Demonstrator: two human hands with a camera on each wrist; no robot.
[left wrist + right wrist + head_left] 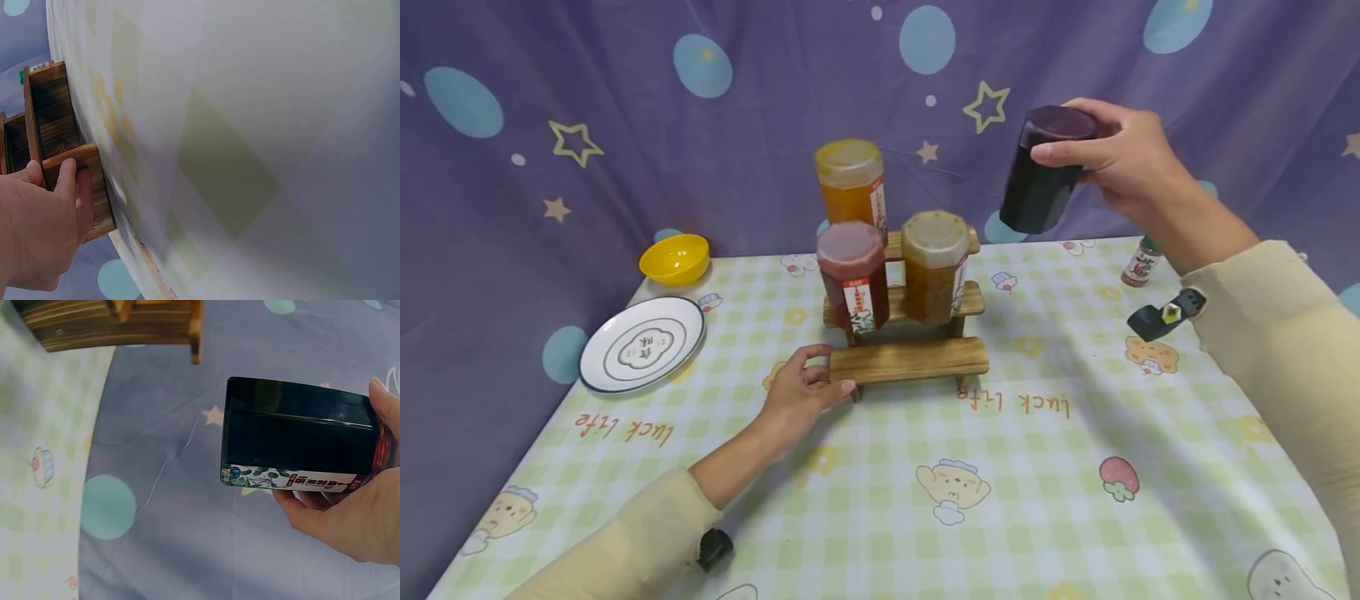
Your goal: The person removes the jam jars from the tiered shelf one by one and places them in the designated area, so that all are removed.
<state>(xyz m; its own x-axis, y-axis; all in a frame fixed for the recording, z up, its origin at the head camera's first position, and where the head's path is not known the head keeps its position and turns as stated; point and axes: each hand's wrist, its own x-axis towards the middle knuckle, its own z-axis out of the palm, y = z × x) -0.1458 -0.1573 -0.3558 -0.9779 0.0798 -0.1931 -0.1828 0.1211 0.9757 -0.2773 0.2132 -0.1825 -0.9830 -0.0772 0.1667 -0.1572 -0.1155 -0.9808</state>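
My right hand (1131, 154) grips a dark jar (1037, 187) near its lid, held tilted in the air right of the wooden stepped rack (910, 360). In the right wrist view the jar (300, 428) shows a white printed label along one side. My left hand (797, 400) pinches the left end of the rack's lowest step; in the left wrist view its fingers curl over the rack's side (72, 153). On the middle step stand a red jar (850, 267) and a brown jar (934, 279). A yellow-orange jar (842, 187) stands higher, behind them.
A white plate (597, 354) with a dark rim lies on the left of the checkered tablecloth (1037, 500), with a yellow bowl (675, 260) behind it. A small green-capped bottle (1141, 265) stands at the back right, beside my right forearm. A purple curtain (775, 50) hangs behind the table.
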